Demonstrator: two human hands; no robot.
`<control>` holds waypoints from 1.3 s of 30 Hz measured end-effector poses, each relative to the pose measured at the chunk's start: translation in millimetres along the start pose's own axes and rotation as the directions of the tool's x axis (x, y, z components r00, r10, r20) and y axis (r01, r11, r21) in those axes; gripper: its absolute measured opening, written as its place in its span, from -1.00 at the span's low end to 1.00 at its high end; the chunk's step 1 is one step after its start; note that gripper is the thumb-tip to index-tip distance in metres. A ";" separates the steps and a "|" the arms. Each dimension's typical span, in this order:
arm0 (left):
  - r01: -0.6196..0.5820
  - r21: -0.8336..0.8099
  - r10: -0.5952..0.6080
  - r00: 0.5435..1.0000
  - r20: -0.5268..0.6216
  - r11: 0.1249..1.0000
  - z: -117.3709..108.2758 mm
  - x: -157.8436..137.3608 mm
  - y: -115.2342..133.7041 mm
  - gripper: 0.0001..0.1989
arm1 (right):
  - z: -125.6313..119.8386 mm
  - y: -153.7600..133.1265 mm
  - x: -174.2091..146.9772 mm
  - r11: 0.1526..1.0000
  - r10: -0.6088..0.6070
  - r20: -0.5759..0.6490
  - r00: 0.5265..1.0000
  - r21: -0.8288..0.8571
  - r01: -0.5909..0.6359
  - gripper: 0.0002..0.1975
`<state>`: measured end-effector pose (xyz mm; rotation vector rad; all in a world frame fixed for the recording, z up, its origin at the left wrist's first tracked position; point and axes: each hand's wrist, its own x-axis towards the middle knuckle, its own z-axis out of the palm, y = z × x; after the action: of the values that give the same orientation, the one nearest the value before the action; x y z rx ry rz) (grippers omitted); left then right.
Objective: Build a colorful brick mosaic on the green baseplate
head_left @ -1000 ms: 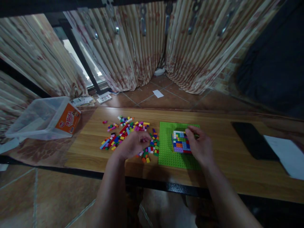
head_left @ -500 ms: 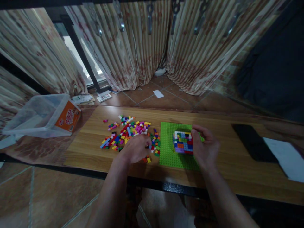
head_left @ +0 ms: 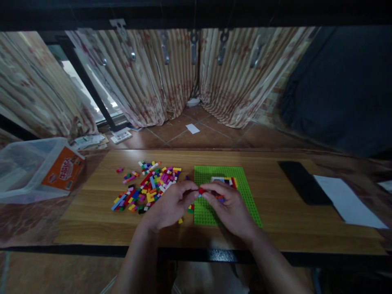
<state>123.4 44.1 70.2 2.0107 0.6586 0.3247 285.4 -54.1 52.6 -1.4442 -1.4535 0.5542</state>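
Observation:
My left hand and my right hand meet over the left part of the green baseplate, thumbs and forefingers pinched together. A small red toy brick shows between their fingertips, with a bit of light blue just under it. Behind my right hand, a multicoloured brick structure stands on the baseplate, its near part covered by the hand. Left of the baseplate lies a loose pile of toy bricks, partly hidden by my left hand.
A clear plastic bin with an orange label stands beyond the table's left end. On the right of the wooden table lie a black flat object and white paper. A dark bar with hanging hooks crosses above.
My left hand has come from the brick pile to the baseplate. My right hand has left the structure's right side and moved left to meet it at the red brick. The view has shifted.

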 end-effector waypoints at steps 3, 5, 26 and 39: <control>-0.011 -0.020 0.011 1.000 -0.015 1.000 5.2 1.3 3.4 -0.76 | 0.4 1.3 -0.8 0.995 0.077 -0.020 0.997 0.064 -0.076 -0.84; -0.019 -0.035 0.017 0.998 -0.059 0.999 11.7 3.5 5.7 -0.78 | 0.4 2.6 -0.8 0.987 0.120 -0.043 0.992 0.116 -0.114 -0.84; -0.113 -0.324 0.005 0.948 -0.317 0.939 43.4 24.6 20.1 -0.83 | -50.4 15.8 4.0 0.806 0.414 -0.298 0.860 0.559 -0.194 -0.76; 0.023 -0.342 -0.145 0.931 -0.336 0.939 48.8 32.1 14.4 -0.88 | -69.4 38.4 -13.5 0.933 0.359 -0.375 0.855 0.111 -0.343 -0.80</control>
<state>177.6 21.8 56.8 1.6052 0.8521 0.7129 360.9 -80.7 44.9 -1.6897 -0.8628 0.4779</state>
